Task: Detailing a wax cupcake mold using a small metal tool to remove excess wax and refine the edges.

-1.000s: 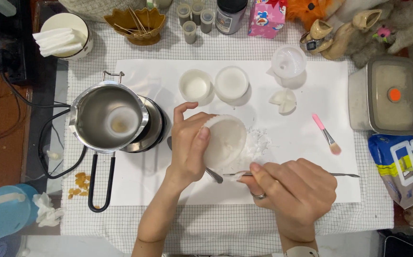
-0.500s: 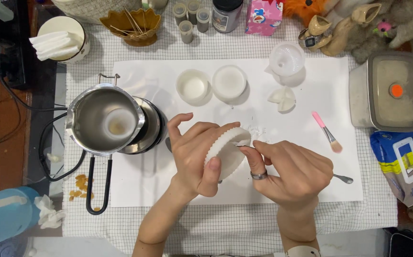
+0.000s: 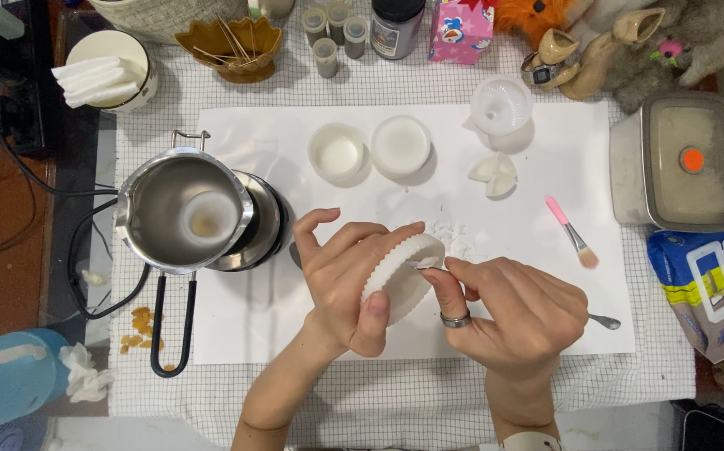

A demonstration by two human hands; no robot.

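Note:
My left hand (image 3: 349, 280) grips a white ribbed round mould (image 3: 401, 276), tilted on its side above the white paper sheet (image 3: 253, 167). My right hand (image 3: 504, 309), with a ring on one finger, pinches at the mould's upper rim with thumb and forefinger. It also holds a thin metal tool whose spoon-like end (image 3: 606, 321) sticks out to the right. White crumbs (image 3: 454, 238) lie on the paper just behind the mould.
A steel pouring pot (image 3: 182, 217) with a black handle sits left on a burner. Two white round cups (image 3: 368, 150), a clear funnel cup (image 3: 501, 106), a white shell piece (image 3: 493, 174) and a pink brush (image 3: 572, 231) lie beyond. A lidded metal box (image 3: 681, 160) stands right.
The mould has been lifted off the paper and turned on its side in my left hand. My right hand moved from scraping beside it to picking at its rim.

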